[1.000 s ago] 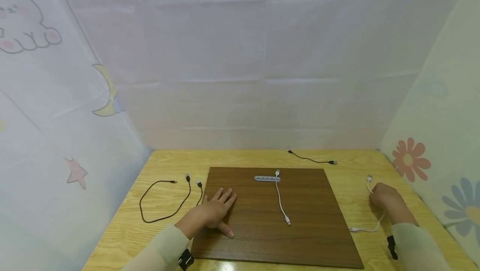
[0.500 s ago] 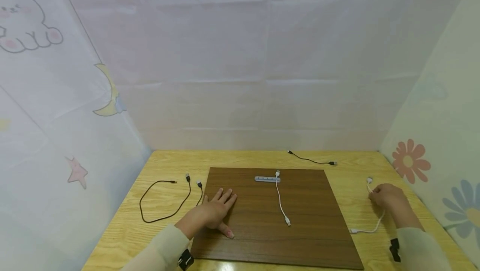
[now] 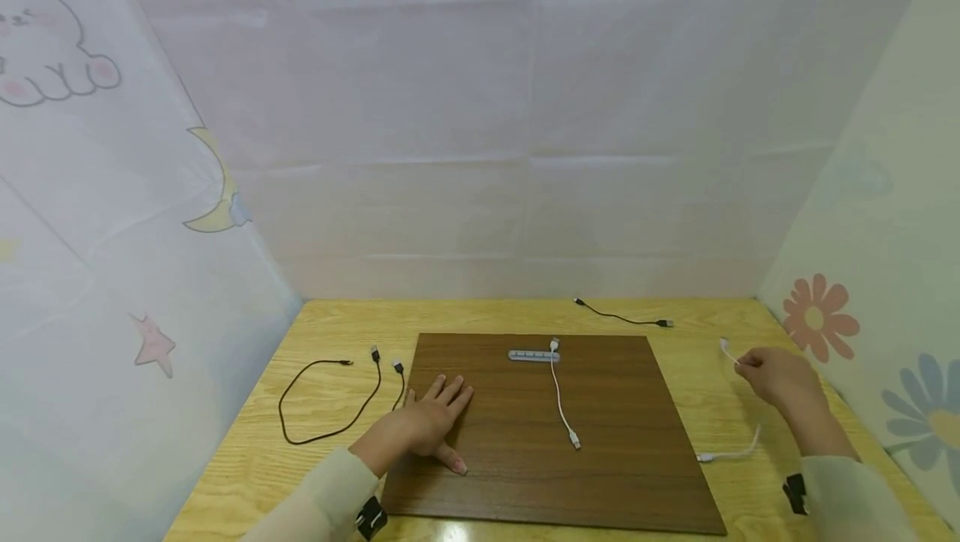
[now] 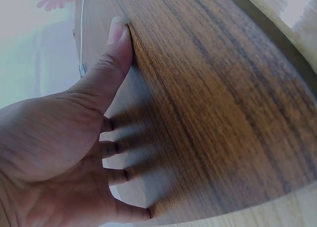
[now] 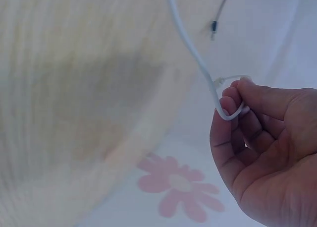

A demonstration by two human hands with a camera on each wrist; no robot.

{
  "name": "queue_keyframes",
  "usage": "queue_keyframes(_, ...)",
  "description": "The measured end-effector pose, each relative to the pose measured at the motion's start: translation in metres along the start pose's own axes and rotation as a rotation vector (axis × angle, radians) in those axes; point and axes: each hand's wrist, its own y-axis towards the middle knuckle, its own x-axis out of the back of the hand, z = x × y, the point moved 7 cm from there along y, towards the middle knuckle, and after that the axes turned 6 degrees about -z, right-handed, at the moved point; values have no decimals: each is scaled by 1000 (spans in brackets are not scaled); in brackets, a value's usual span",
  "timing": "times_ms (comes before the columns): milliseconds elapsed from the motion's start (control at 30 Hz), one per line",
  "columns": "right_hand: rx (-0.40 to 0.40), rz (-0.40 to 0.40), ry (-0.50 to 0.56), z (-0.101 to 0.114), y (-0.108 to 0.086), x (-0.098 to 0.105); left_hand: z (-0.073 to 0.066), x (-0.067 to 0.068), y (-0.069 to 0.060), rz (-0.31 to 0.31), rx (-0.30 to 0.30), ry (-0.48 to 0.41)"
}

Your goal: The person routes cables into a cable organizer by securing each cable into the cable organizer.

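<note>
My left hand (image 3: 431, 428) rests with spread fingers on the left part of a brown wooden board (image 3: 622, 459); the left wrist view shows thumb and fingertips touching the wood grain. Off the board's right side, my right hand (image 3: 780, 375) pinches a white USB cable (image 5: 190, 46) between thumb and curled fingers. One plug of that cable sticks out past the fingertips, and its other end hangs toward the table by the board's right edge. On the board, a second white USB cable (image 3: 558, 396) runs from a grey slotted cable holder (image 3: 532, 356) toward the front.
A long black USB cable (image 3: 300, 444) lies looped on the table at left. Beside the board's left edge is another black cable (image 3: 401, 375), partly hidden by my left hand. A short black cable (image 3: 626, 319) lies behind the board. Printed cloth walls enclose the table.
My right hand has risen a little from the table, lifting the white cable; its far plug has shifted left and up. The left hand stays put on the board.
</note>
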Motion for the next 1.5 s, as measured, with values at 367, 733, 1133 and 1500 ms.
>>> queue_keyframes(367,39,-84,37,45,-4,31,0,0,-2,-2,1,1)
queue_keyframes(733,101,-131,51,102,-17,58,0,0,0,-4,1,9)
queue_keyframes(1133,192,-198,95,142,-27,58,-1,0,-2,-8,1,0)
queue_keyframes(1500,240,-200,123,168,-37,43,-2,0,-3,-6,2,1)
